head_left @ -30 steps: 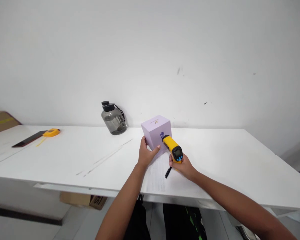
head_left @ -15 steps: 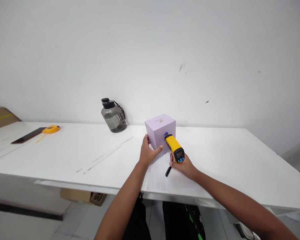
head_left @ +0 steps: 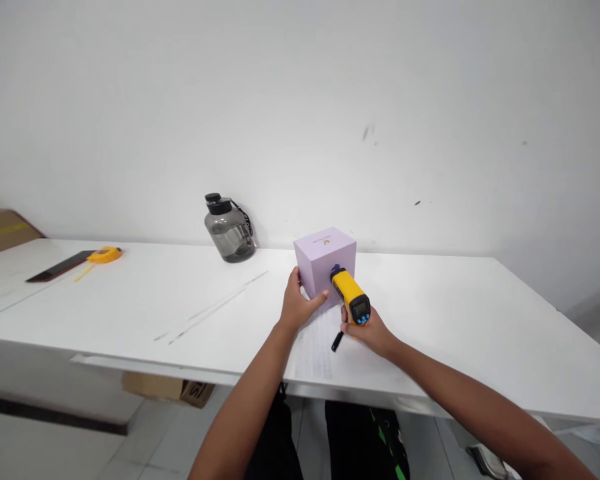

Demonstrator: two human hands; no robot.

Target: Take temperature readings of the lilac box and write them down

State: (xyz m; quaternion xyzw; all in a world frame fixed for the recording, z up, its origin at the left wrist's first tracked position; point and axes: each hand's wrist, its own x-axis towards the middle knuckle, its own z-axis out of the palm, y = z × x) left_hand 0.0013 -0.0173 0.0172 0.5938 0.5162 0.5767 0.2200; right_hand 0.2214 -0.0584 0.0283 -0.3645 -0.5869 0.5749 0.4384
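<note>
A lilac box [head_left: 326,257] with a small gold mark on its top stands on the white table. My left hand [head_left: 300,303] grips its near left corner, the thumb on the front face and the fingers along the left side. In my right hand [head_left: 367,332] is a yellow and black infrared thermometer [head_left: 350,288], held by its handle. Its nose points at the box's front face, close to a small blue mark [head_left: 335,268]; I cannot tell if it touches. Just below my right fingers a black pen [head_left: 337,341] shows in part.
A grey see-through water jug [head_left: 230,233] stands by the wall. At the left lie a yellow tape measure [head_left: 105,255] and a long dark flat piece [head_left: 60,267]. A cardboard box [head_left: 5,230] is at the far left. The table's front edge [head_left: 205,375] runs before me.
The whole view has shifted slightly. My hands, the lilac box and the thermometer keep nearly the same places relative to each other.
</note>
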